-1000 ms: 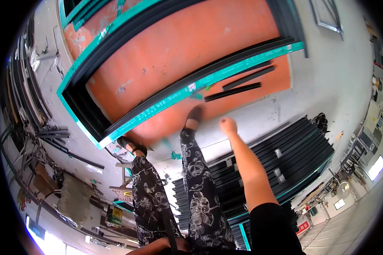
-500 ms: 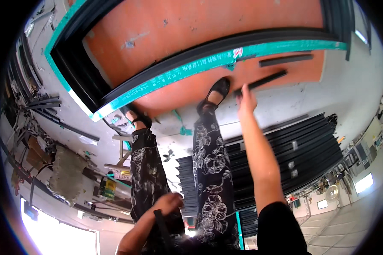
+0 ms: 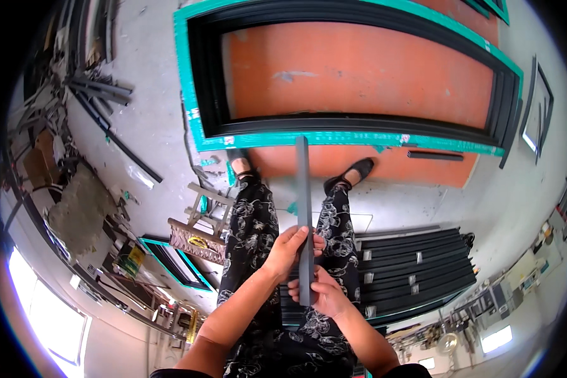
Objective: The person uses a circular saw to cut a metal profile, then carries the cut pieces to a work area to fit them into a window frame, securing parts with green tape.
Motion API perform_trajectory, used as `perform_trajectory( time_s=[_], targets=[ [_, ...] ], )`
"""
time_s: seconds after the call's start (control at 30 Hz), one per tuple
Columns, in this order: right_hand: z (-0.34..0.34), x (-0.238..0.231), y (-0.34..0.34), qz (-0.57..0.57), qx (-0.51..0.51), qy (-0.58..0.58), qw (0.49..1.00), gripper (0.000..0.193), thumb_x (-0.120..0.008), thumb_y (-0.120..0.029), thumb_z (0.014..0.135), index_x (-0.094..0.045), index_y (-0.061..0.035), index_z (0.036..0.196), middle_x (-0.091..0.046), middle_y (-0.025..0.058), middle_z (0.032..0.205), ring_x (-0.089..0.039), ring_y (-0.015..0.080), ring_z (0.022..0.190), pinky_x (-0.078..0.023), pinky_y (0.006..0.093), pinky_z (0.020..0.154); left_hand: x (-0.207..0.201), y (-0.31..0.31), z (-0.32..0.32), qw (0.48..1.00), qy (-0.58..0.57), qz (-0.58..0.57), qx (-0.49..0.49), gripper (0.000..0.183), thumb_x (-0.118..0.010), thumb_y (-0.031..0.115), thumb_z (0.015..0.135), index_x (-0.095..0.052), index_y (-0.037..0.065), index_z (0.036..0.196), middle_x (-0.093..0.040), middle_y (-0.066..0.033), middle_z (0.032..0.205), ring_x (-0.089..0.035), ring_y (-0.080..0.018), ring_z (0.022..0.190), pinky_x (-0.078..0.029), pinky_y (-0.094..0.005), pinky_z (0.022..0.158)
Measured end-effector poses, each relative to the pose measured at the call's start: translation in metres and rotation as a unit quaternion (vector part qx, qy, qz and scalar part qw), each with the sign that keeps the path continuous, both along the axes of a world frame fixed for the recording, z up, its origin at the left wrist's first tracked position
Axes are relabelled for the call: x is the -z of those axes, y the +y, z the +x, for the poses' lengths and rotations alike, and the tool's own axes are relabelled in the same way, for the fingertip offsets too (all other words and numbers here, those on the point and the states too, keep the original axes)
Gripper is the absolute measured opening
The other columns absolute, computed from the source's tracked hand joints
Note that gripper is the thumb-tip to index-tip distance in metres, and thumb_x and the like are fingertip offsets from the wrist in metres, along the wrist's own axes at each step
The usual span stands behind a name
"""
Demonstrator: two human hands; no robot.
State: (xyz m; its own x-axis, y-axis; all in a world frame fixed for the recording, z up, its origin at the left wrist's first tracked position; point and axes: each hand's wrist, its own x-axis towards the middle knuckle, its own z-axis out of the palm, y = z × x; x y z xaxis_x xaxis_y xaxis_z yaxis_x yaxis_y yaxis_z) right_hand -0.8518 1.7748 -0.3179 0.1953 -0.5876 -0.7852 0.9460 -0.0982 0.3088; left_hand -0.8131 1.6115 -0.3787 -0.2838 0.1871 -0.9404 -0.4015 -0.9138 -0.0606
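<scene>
A long, straight dark grey strip (image 3: pixel 303 189) is held out in front of my legs, its far end overlapping the near edge of a window frame in the view. My left hand (image 3: pixel 290 251) is closed round the strip a little below its middle. Closer to my body, my right hand (image 3: pixel 326 293) grips the strip near its lower end. Beyond lies the large black frame (image 3: pixel 359 124) with green protective tape along its outer faces. A similar short dark strip (image 3: pixel 435 155) rests on the orange sheet just this side of the frame.
The orange sheet (image 3: pixel 359 69) lies under the frame. Black profiles (image 3: pixel 422 271) are stacked at the right, behind my legs. A small wooden stool (image 3: pixel 198 236) stands left of my legs. Offcuts (image 3: pixel 101 91) lie on the floor at far left; a smaller frame (image 3: pixel 538 116) is at far right.
My right hand has come back from above the orange sheet with the strip. My left hand has moved up and now grips it too. The view has shifted, with the whole frame lying farther right.
</scene>
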Motion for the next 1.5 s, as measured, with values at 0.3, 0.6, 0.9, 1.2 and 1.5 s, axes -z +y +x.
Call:
perform_trajectory(
  time_s=[0.3, 0.6, 0.9, 1.2, 1.5],
  targets=[
    [0.021, 0.103, -0.160, 0.083, -0.294, 0.480, 0.822, 0.029, -0.060, -0.007, 0.096, -0.056, 0.0047, 0.122, -0.065, 0.0054, 0.103, -0.059, 0.0104, 0.094, -0.049, 0.0247, 0.082, 0.039, -0.101, 0.057, 0.962, 0.043, -0.261, 0.071, 0.033, -0.056, 0.019, 0.100, -0.055, 0.001, 0.127, -0.062, -0.0035, 0.111, -0.055, -0.0112, 0.103, -0.043, -0.0264, 0.092],
    [0.012, 0.280, -0.353, 0.098, -0.167, 0.544, 0.816, 0.020, -0.061, -0.018, 0.096, -0.061, 0.0014, 0.095, -0.056, 0.0000, 0.076, -0.047, 0.0089, 0.074, -0.042, 0.0278, 0.068, 0.122, -0.191, 0.140, 0.928, -0.111, -0.348, 0.073, 0.037, -0.052, 0.032, 0.100, -0.053, 0.005, 0.126, -0.063, -0.0077, 0.119, -0.057, -0.0164, 0.111, -0.042, -0.0322, 0.092],
    [0.003, 0.336, -0.408, 0.071, -0.125, 0.498, 0.855, 0.018, -0.059, -0.017, 0.098, -0.061, 0.0002, 0.095, -0.054, -0.0038, 0.084, -0.044, 0.0067, 0.080, -0.039, 0.0237, 0.074, 0.182, -0.258, 0.170, 0.917, -0.144, -0.362, 0.089, 0.036, -0.053, 0.031, 0.099, -0.055, 0.004, 0.122, -0.067, -0.0078, 0.112, -0.062, -0.0174, 0.106, -0.045, -0.0319, 0.085],
    [0.009, 0.333, -0.422, 0.065, -0.092, 0.451, 0.886, 0.013, -0.060, -0.017, 0.098, -0.064, -0.0042, 0.095, -0.062, -0.0021, 0.090, -0.053, 0.0066, 0.085, -0.042, 0.0225, 0.081, 0.212, -0.297, 0.141, 0.915, -0.145, -0.364, 0.100, 0.035, -0.052, 0.031, 0.098, -0.057, 0.004, 0.120, -0.067, -0.0063, 0.108, -0.062, -0.0165, 0.102, -0.044, -0.0317, 0.085],
    [-0.025, 0.318, -0.379, 0.059, -0.119, 0.407, 0.904, 0.020, -0.061, -0.018, 0.097, -0.065, 0.0002, 0.103, -0.064, 0.0017, 0.093, -0.058, 0.0100, 0.085, -0.046, 0.0252, 0.080, 0.240, -0.317, 0.155, 0.895, -0.157, -0.397, 0.128, 0.034, -0.055, 0.028, 0.095, -0.058, 0.003, 0.117, -0.068, -0.0069, 0.105, -0.062, -0.0159, 0.099, -0.046, -0.0314, 0.082]
  ],
)
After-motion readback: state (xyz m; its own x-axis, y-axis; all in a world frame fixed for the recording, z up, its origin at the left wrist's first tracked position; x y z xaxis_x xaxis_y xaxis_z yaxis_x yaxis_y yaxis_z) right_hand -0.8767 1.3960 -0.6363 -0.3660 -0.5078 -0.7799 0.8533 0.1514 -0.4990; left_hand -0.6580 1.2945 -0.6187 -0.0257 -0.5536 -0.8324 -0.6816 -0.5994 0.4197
